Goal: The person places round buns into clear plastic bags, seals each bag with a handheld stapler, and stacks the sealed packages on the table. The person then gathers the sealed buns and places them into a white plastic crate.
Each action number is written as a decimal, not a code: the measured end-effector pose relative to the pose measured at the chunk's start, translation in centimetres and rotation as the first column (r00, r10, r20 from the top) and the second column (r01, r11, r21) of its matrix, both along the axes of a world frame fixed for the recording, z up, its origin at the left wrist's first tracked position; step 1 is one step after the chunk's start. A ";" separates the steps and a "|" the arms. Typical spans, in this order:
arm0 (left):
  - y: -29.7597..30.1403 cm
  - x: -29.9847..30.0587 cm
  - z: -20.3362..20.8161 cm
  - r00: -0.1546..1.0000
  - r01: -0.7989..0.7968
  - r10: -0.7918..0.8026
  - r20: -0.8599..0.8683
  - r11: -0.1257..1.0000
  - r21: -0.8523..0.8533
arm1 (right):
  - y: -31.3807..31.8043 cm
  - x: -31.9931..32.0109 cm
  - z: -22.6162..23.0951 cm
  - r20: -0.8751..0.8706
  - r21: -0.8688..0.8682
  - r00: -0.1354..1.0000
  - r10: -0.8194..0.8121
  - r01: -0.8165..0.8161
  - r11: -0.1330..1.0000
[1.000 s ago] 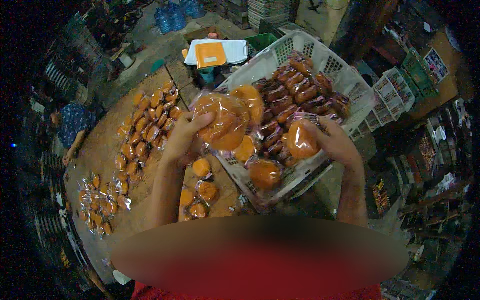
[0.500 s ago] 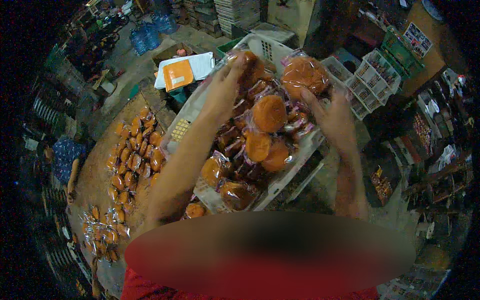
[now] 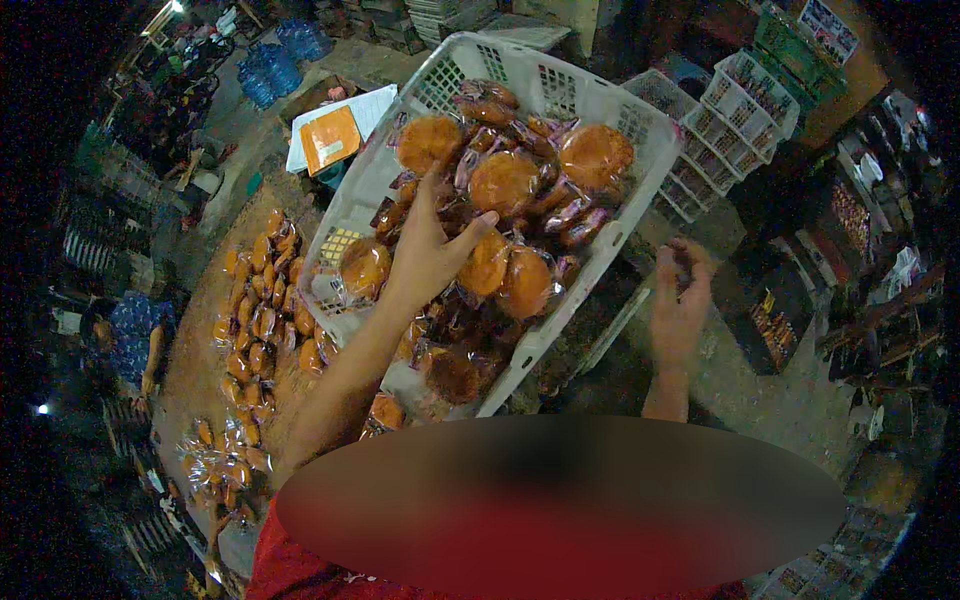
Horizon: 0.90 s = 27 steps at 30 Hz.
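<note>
A white plastic crate (image 3: 597,283) stands in front of me, heaped with round brown buns in clear wrappers. My left hand (image 3: 428,255) reaches over the heap, thumb and fingers apart. Its fingertips are at the lower edge of a wrapped bun (image 3: 430,141), and the thumb lies by a bun (image 3: 486,262) in the middle; whether it presses on them I cannot tell. Another wrapped bun (image 3: 596,158) lies flat at the crate's far right. Beyond the right side of the crate, my right hand (image 3: 682,290) hangs with curled, parted fingers and nothing visible in them.
Many more wrapped buns (image 3: 262,318) cover the brown tabletop (image 3: 195,340) at left, where a person in a blue patterned shirt (image 3: 138,325) sits. An orange packet (image 3: 331,140) lies on white sheets behind the crate. White baskets (image 3: 735,125) stand at far right, blue water bottles (image 3: 268,75) at far left.
Both hands have let go of buns at the crate's far end. My right hand has drawn back outside the crate; my left has come nearer over the heap. The view has shifted.
</note>
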State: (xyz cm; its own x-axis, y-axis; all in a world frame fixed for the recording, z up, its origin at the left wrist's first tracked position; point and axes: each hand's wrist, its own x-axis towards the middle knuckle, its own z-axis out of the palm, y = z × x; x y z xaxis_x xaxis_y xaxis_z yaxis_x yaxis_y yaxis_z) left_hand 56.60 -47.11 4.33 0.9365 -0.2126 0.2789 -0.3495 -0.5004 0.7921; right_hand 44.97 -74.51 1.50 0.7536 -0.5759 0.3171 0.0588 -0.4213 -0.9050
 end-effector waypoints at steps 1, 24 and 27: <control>-0.2 0.0 -0.2 0.988 -0.105 0.087 0.126 0.984 0.143 | -0.3 -0.8 -1.7 -0.070 0.085 0.997 0.018 -0.012 0.996; 11.6 -7.8 -0.7 0.757 -0.535 0.300 0.580 0.794 0.288 | -6.5 -8.3 -60.9 -0.867 0.095 0.467 -0.176 0.501 0.860; 11.9 -8.6 -0.7 0.716 -0.583 0.324 0.618 0.765 0.274 | -8.2 -9.0 -60.6 -0.861 0.123 0.477 -0.178 0.533 0.837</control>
